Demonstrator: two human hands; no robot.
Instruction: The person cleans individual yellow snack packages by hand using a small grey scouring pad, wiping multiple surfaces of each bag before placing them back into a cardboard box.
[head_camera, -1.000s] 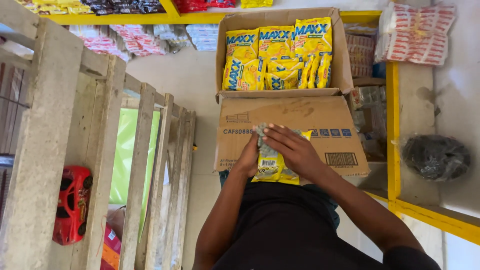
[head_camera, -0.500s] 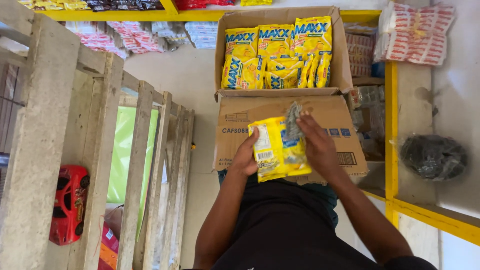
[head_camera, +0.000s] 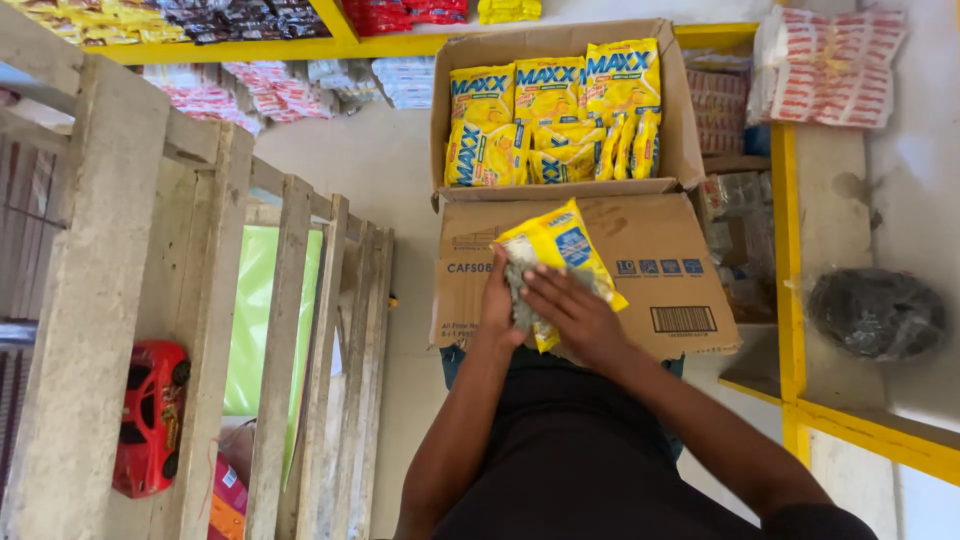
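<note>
1. Our left hand (head_camera: 497, 305) closes its grip on the left edge of a yellow packet (head_camera: 556, 250), thumb side against the wrapper.
2. Our right hand (head_camera: 575, 315) lies flat across the packet's lower half, fingers (head_camera: 545, 290) spread on its face, pressing rather than clamping.
3. The packet sits tilted over the front flap (head_camera: 660, 250) of an open carton (head_camera: 560, 110), between our hands and just above the flap.
4. The carton holds more yellow packets (head_camera: 545, 110), upright in rows.
5. To the left stands a wooden crate (head_camera: 200, 300), with a red toy car (head_camera: 150, 415) beside it.
6. To the right, a yellow shelf frame (head_camera: 785, 250) carries a dark bag (head_camera: 875, 312) and red-and-white packs (head_camera: 830, 65).
</note>
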